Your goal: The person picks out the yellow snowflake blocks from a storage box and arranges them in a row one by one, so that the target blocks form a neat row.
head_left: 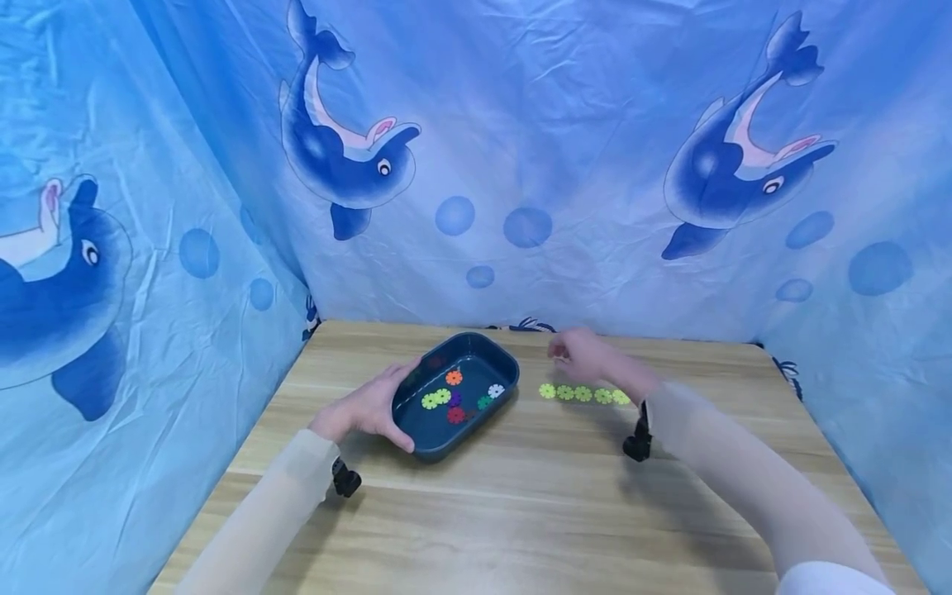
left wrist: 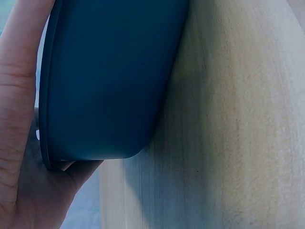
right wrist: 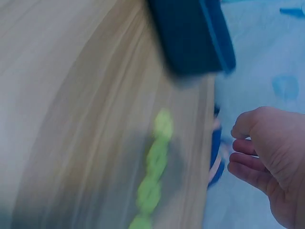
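Note:
My left hand (head_left: 368, 406) grips the left end of a dark blue tray (head_left: 424, 436), thumb near its front corner. Inside the tray lie flower-shaped discs: an orange disc (head_left: 454, 378), two yellow-green discs (head_left: 430, 401), a red disc (head_left: 455, 416), a white disc (head_left: 496, 391), and purple and green ones. To the right, a row of several yellow-green flower discs (head_left: 583, 394) lies on the table. Above and behind that row hovers my right hand (head_left: 591, 357), fingers loosely bent. In the right wrist view nothing shows between its fingers (right wrist: 248, 174).
The wooden table (head_left: 513, 529) reaches back to a blue curtain (head_left: 580, 248) printed with dolphins. More curtain hangs on the left and right sides. A black wrist camera (head_left: 346, 479) is strapped under the left wrist, and another camera (head_left: 637, 442) under the right.

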### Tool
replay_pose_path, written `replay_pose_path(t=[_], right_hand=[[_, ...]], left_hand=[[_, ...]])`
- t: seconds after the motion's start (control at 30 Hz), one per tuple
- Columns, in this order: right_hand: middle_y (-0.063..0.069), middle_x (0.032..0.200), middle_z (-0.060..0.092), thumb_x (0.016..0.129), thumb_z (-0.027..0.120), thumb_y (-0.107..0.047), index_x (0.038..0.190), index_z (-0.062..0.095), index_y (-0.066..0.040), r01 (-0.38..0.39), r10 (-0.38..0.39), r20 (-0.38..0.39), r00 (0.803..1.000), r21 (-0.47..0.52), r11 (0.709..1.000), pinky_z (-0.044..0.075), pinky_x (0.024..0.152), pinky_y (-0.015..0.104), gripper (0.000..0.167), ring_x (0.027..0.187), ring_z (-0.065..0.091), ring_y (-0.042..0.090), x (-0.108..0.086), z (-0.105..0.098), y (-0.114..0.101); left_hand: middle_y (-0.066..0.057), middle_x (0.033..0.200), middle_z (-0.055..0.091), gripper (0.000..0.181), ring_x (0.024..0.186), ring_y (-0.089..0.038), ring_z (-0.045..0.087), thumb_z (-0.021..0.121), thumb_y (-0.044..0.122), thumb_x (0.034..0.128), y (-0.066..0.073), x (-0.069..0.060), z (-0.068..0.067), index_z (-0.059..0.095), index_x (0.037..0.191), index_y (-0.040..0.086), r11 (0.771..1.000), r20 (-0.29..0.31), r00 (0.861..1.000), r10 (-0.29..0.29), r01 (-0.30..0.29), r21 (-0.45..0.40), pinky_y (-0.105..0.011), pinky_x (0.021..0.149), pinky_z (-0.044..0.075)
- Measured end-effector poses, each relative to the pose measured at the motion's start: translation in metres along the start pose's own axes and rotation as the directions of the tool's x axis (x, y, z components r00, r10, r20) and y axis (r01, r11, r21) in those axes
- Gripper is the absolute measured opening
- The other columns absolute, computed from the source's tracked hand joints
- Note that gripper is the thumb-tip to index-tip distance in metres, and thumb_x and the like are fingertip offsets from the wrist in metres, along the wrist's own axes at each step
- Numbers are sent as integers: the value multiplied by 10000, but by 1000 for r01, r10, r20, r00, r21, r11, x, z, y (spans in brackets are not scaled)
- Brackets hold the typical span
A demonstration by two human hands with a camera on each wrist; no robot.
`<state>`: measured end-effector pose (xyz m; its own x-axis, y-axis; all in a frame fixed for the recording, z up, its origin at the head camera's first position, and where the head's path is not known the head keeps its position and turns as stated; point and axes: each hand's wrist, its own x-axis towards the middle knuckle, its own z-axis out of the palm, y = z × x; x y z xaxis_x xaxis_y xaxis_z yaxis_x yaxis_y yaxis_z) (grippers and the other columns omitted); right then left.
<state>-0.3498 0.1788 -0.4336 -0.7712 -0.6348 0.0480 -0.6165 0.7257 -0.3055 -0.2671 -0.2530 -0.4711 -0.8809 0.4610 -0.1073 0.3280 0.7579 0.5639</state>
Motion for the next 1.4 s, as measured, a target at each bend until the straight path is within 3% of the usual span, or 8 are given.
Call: replay_pose_path(t=[0.27,0.53,0.7,0.87,1.07,1.23,1.4], right_hand=[[108,1030,784,972,668,-41,1096,788,-17,128,-129,-15,992,-57,990,620,876,380,174,959,736,232,52,-4,-48],[80,1067,772,996,647,-80,1135,777,-43,123,-121,77,990,-31,992,600,894,348,195,956,708,188,84,12,-82],[76,1128,771,1005,671,-99,1155,775,-75,132,-127,135,983,-30,991,575,994,419,184,1077,707,218,101,24,-103],[73,1184,772,1016,677,-125,1196,772,-72,146,-139,198,970,-20,989,564,1035,429,210,1146,704,224,113,39,-121],[67,1196,783,1002,724,-163,1211,779,-79,161,-149,217,965,-38,986,583,1016,360,232,1124,716,190,123,59,-138],[56,1254,764,1007,747,-237,1292,744,-100,145,-122,254,959,-75,987,587,1008,333,316,1118,717,160,124,72,-146],[47,1276,758,991,772,-258,1282,746,-114,132,-104,270,957,-90,987,579,1034,331,325,1157,711,156,125,79,-149]], left_hand=[[-227,1684,316,1559,1480,-423,431,1018,629,538,0,3,0,123,1724,158,1000,2,1000,1,-1,10,-644,1197,417],[-220,1695,295,1545,1494,-431,406,1019,623,548,0,0,-1,122,1726,180,1000,17,1000,-25,25,0,-662,1208,392],[-226,1679,315,1532,1473,-422,422,1028,584,559,-1,-2,-3,128,1724,158,1000,8,1000,-15,15,-11,-657,1210,392],[-230,1666,328,1511,1449,-414,434,1032,540,582,-1,-4,-5,125,1722,140,1000,12,1000,-9,9,-28,-656,1211,391],[-223,1651,356,1516,1432,-385,459,1032,546,574,-2,-3,-5,134,1719,122,1000,5,1000,29,-29,-12,-627,1205,411],[-223,1641,370,1509,1425,-374,470,1028,542,590,-1,0,-3,126,1718,101,998,8,998,63,-63,3,-612,1200,422],[-223,1649,355,1514,1454,-381,449,1048,469,589,2,1,-5,114,1719,97,998,15,998,66,-66,-17,-588,1225,395]])
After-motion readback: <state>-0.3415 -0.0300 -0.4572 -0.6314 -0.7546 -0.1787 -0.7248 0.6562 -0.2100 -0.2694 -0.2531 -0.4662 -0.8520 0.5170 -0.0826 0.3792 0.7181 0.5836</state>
